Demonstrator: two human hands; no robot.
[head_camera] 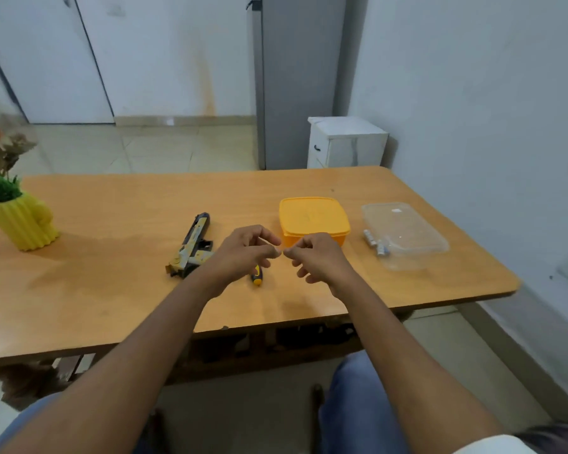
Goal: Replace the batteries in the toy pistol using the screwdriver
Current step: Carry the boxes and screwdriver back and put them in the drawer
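The black and yellow toy pistol (191, 247) lies on the wooden table (112, 224), left of my hands. The screwdriver (257, 276), with a yellow and black handle, lies just under my left hand, its shaft hidden. My left hand (243, 253) and right hand (318, 257) hover above the table with fingers curled, their pinched fingertips meeting in the middle. Anything between the tips is too small to see. A few batteries (376, 243) lie to the right.
A closed orange box (313, 217) stands just behind my hands. A clear plastic container (407, 234) lies at the right beside the batteries. A yellow vase with a plant (23, 224) stands at the far left. The wall runs close along the table's right edge.
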